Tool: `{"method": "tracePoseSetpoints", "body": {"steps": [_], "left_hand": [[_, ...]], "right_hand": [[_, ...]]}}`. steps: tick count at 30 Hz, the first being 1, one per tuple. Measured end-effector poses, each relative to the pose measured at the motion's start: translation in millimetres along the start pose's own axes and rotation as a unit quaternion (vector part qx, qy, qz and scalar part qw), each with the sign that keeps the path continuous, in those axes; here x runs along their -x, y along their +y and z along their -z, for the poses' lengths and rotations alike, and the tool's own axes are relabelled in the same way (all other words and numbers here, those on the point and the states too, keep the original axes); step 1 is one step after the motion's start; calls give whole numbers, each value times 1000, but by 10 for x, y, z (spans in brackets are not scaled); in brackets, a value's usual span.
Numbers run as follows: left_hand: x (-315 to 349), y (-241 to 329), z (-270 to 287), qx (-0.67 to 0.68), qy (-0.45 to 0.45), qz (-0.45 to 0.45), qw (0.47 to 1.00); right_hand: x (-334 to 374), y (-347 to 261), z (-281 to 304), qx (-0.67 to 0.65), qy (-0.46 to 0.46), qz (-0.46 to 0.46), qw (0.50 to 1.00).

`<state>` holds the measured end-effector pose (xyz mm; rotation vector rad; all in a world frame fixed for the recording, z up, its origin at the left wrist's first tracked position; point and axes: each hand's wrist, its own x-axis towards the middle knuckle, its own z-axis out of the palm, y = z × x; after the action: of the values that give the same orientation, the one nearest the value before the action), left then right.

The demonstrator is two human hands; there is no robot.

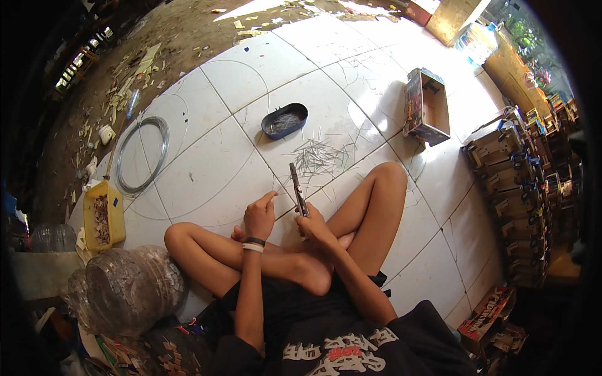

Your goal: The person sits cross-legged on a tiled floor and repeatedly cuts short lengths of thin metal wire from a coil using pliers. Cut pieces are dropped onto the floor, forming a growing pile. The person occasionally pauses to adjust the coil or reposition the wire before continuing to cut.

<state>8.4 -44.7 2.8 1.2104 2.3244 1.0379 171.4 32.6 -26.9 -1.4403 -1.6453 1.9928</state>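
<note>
My right hand [312, 225] is wrapped round a pair of dark metal pliers [297, 187], whose jaws point away from me. To its left, my left hand [259, 217] is closed, thumb and forefinger together; whatever sits between them is too small to make out. Beyond the pliers lies a loose pile of short cut wire pieces [318, 156] on the white tiles. Just past the pile stands a dark blue oval tin [271, 131] with more wire pieces in it. A coil of silvery wire [120, 164] rests at the left, its loose loops trailing over the tiles.
A yellow box [118, 216] of scraps and a large clear plastic bottle [135, 285] are at my left. An open wooden box [411, 103] stands at the far right. Stacked wooden toy trucks [517, 200] line the right side. Littered bare ground [141, 69] borders the tiles.
</note>
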Motion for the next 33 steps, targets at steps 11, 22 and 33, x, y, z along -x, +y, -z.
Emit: {"method": "tracePoseSetpoints", "body": {"steps": [11,22,33], "left_hand": [[93,15,36,-29,-22,61,997],[28,40,-99,-26,-31,38,998],[33,22,-136,-20,-7,21,1000]], "right_hand": [[-139,74,-7,-6,24,23,999],[56,-65,-29,25,0,82,996],[104,-33,-87,9,8,129,992]]}}
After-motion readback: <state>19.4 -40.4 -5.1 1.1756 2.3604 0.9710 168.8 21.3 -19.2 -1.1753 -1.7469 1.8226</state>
